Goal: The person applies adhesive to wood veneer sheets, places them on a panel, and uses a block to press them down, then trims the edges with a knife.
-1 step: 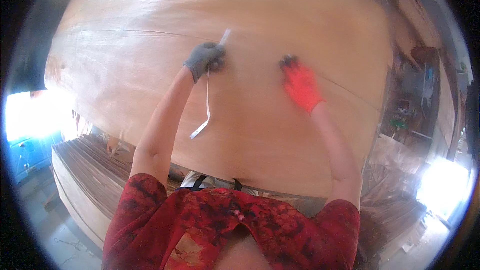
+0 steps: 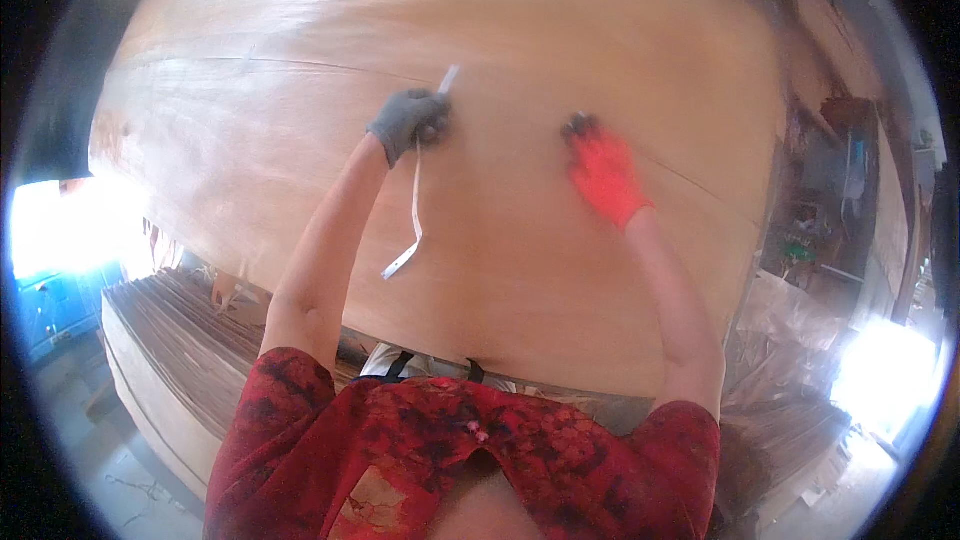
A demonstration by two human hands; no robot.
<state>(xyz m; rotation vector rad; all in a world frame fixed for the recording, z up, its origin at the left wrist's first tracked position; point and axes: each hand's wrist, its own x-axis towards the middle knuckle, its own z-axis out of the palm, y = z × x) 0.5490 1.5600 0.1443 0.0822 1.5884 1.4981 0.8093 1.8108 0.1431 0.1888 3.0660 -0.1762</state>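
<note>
A broad pale wooden sheet (image 2: 510,270) with a thin seam fills the middle of the head view. My left hand (image 2: 408,120), in a grey glove, is closed on a narrow white strip (image 2: 418,210). The strip pokes out above the fist and hangs down in a bent line over the sheet. To its right, my right hand (image 2: 600,165), in an orange glove with dark fingertips, rests on the sheet near the seam, fingers bunched together; whatever is at the fingertips is too small to make out.
Stacked thin veneer sheets (image 2: 180,360) lie below the big sheet at the left, and more ragged sheets (image 2: 770,420) at the lower right. A blue object (image 2: 50,310) stands at the far left. Dim shelving or clutter (image 2: 820,210) is along the right edge.
Both hands and the white strip sit very slightly lower than a moment before; the grips look the same.
</note>
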